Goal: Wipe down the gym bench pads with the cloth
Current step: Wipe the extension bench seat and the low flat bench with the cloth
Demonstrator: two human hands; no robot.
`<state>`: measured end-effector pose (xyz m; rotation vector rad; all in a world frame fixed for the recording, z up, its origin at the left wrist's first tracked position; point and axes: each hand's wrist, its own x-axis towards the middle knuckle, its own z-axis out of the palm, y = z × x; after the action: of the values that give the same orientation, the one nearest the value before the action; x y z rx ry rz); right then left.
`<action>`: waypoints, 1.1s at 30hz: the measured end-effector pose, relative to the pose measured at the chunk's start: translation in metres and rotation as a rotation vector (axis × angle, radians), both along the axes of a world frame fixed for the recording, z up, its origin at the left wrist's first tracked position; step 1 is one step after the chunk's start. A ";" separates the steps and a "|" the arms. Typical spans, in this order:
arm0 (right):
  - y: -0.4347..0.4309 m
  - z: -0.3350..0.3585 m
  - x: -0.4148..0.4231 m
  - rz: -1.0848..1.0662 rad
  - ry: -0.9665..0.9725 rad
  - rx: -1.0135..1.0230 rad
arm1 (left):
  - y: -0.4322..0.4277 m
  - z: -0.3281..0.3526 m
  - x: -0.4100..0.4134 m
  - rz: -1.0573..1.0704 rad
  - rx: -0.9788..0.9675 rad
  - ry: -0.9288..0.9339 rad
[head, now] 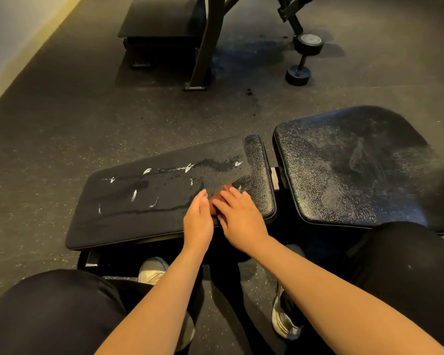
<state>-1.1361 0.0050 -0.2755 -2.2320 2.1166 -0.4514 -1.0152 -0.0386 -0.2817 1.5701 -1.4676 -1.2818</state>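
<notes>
While wet streaks and white smears mark the long pad (139,226), the left hand (198,217) and right hand (240,217), fingers nearly straight, press the reddish cloth (215,202) flat at centre frame. The seat pad (344,170) at right appears not yet wiped.

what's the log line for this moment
cloth: on long pad | right hand: pressing cloth | left hand: beside cloth | long pad: wet streaks

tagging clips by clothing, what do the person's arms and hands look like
The left hand and right hand wear no gloves; no watch, bracelet or ring shows. The left arm and right arm are bare, with no sleeve in view.
</notes>
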 end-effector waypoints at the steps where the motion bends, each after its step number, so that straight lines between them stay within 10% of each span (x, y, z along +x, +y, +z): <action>1: 0.003 -0.003 0.001 0.024 0.014 -0.006 | -0.001 -0.003 0.001 -0.029 -0.006 -0.012; 33: -0.006 0.003 -0.043 -0.093 0.068 -0.011 | 0.008 -0.013 -0.002 -0.252 -0.149 -0.157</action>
<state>-1.1789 -0.0013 -0.2723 -2.1928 2.2641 -0.3972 -1.0172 -0.0303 -0.2946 1.4499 -1.8643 -1.1745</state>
